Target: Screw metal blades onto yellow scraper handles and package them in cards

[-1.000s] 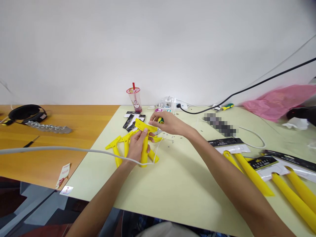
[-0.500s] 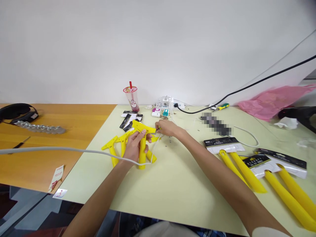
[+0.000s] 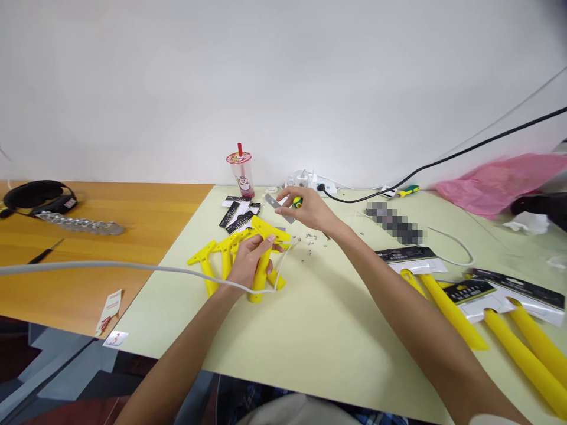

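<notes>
My left hand (image 3: 247,261) is closed around a yellow T-shaped scraper handle (image 3: 262,268), its crosspiece tilted up past my thumb. Farther back, my right hand (image 3: 310,208) pinches a flat grey metal blade (image 3: 271,201) between thumb and fingers. A screwdriver (image 3: 297,202) with a green and yellow grip is tucked in the same hand; most of it is hidden. Several more yellow T-shaped handles (image 3: 206,264) lie on the table to the left of my left hand. Small screws (image 3: 310,236) are scattered below my right hand.
A plastic drink cup (image 3: 242,176) stands near the wall beside black-and-white packets (image 3: 239,221). A white cable (image 3: 186,271) crosses over my left wrist. Packaged yellow-handled tools (image 3: 456,313) lie at right, with a pink bag (image 3: 491,183) behind. A power strip (image 3: 328,188) sits by the wall.
My right hand has moved away from the handle's crosspiece, back and up, and now holds a metal blade along with the screwdriver. The left hand still grips the scraper handle. The view has shifted slightly.
</notes>
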### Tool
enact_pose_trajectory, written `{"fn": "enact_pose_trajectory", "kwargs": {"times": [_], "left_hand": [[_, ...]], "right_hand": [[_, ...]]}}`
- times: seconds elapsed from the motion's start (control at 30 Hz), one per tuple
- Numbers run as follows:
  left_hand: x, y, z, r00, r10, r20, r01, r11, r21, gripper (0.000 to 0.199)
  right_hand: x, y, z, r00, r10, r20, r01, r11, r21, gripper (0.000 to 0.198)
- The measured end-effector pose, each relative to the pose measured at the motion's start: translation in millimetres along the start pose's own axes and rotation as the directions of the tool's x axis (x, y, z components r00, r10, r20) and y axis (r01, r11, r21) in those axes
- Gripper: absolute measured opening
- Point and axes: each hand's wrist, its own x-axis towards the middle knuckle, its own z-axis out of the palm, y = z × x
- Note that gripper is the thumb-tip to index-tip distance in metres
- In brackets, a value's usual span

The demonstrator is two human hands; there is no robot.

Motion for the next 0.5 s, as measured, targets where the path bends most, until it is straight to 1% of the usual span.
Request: {"fn": "enact_pose_trajectory", "kwargs": {"times": [0.07, 0.13, 0.37, 0.5], "left_hand": [[-1.1, 0.6, 1.5, 1.0, -0.003, 0.02, 0.003, 1.0, 0.015, 0.039], [-2.8, 3.2, 4.6, 0.999, -0.008, 0.035, 0.007, 1.0, 0.022, 0.041], [-6.7, 13.0, 11.5, 0.998, -0.018, 0.062, 0.016, 0.999, 0.032, 0.045], [-7.0, 14.5, 11.0, 0.996, -0.033, 0.077, 0.028, 0.998, 0.055, 0.048]], "right_hand": [[-2.7, -10.6, -4.6, 1.0, -0.009, -0.025, 0.013, 0.988, 0.156, 0.027], [-5.7, -18.1, -5.9, 1.0, -0.027, -0.001, 0.027, 0.972, 0.234, 0.026], [-10.5, -28.9, -4.8, 0.987, -0.075, 0.142, 0.043, 0.975, 0.219, 0.025], [-11.1, -30.8, -6.9, 0.985, -0.067, 0.159, 0.034, 0.979, 0.202, 0.028]]}}
